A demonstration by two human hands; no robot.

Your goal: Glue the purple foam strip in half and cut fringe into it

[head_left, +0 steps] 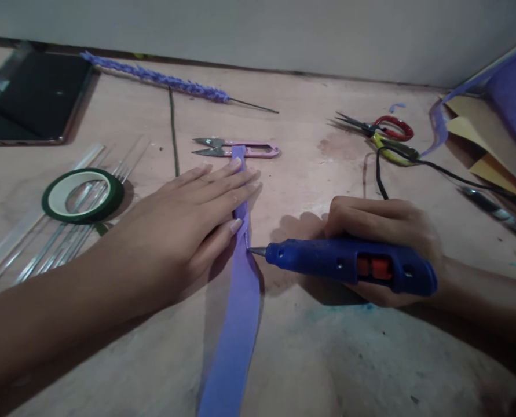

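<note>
A long purple strip (242,301) runs from the near edge of view up to a pair of pink thread snips (251,148), its far end overlapping them. My left hand (188,226) lies flat across the strip's upper part with the fingers stretched out, pressing it to the table. My right hand (374,231) is wrapped round a blue glue gun (318,260) with a red part in its side. The gun points left, and its metal nozzle is at the strip's right edge, just below my left thumb, where the edge looks folded.
Green tape (83,196) lies on clear sticks (53,249) at left, below a dark phone (36,95). Behind are a fuzzy purple stem (166,79) and a green wire (173,133). Red-and-yellow scissors (373,130), a black cord (449,172) and yellow paper (470,136) are at right.
</note>
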